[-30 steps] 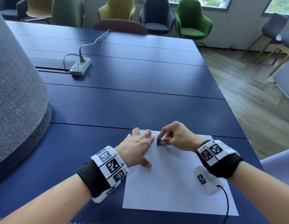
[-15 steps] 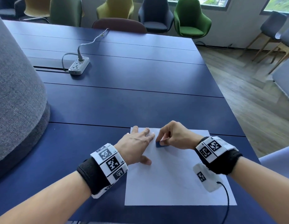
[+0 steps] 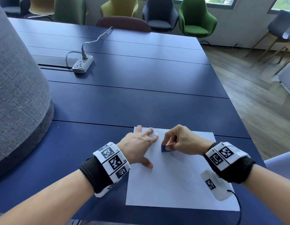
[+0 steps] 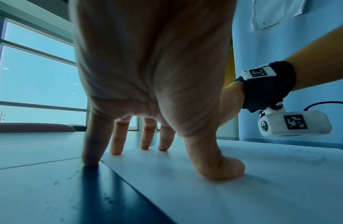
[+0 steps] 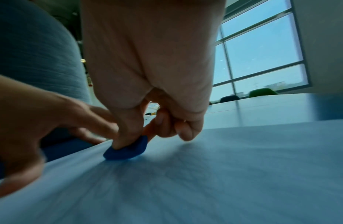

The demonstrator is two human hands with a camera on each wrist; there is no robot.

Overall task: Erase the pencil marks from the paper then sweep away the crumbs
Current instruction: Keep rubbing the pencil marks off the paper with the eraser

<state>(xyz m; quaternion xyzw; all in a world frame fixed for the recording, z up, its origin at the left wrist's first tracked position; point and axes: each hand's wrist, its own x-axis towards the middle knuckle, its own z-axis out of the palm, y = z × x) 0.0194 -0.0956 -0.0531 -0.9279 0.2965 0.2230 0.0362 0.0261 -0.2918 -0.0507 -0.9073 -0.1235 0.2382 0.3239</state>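
A white sheet of paper (image 3: 173,184) lies on the dark blue table (image 3: 124,95) near its front edge, with faint pencil lines on it. My left hand (image 3: 139,143) presses flat on the sheet's upper left part, fingers spread and straight (image 4: 117,142), thumb (image 4: 214,166) down on the paper (image 4: 243,189). My right hand (image 3: 178,140) pinches a small blue eraser (image 3: 164,148) between thumb and fingertips and holds it against the paper just right of the left hand. In the right wrist view the eraser (image 5: 126,150) touches the sheet (image 5: 205,174).
A white power strip (image 3: 82,64) with its cable lies at the back left of the table. A large grey fabric shape (image 3: 19,86) stands at the left. Chairs (image 3: 196,17) line the far side. The table's right edge drops to a wooden floor (image 3: 254,95).
The right hand has slid the eraser slightly toward me and to the right over the paper. The left hand stays pressed on the sheet.
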